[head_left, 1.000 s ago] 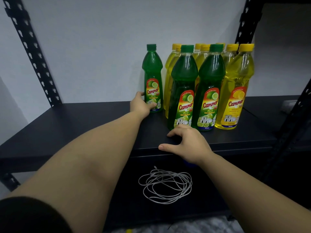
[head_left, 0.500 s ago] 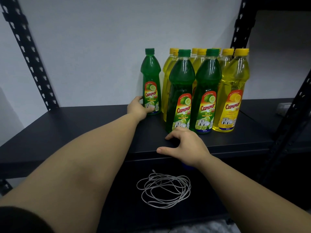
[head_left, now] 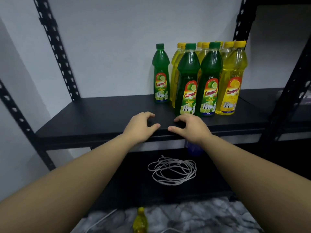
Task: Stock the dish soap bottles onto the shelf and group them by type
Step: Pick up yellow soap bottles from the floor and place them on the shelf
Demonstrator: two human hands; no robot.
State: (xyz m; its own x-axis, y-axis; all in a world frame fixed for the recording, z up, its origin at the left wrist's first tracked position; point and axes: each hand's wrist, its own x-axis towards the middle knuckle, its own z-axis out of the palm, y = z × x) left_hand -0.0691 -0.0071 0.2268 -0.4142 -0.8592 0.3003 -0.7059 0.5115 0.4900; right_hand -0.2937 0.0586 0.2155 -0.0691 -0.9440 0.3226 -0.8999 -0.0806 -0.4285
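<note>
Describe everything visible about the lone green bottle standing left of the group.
The lone green bottle is clear plastic full of green liquid, with a green screw cap and a red-and-green "Cammer" lime label. It stands upright at the back of the black shelf, near the wall, just left of the yellow bottles. Neither hand touches it.

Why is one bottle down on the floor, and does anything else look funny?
A yellow bottle stands on the floor, not yet shelved. On the shelf, two green bottles stand in front of the yellow bottles, so types are mixed. A loose white cord lies tangled below. Nothing is spilled.
</note>
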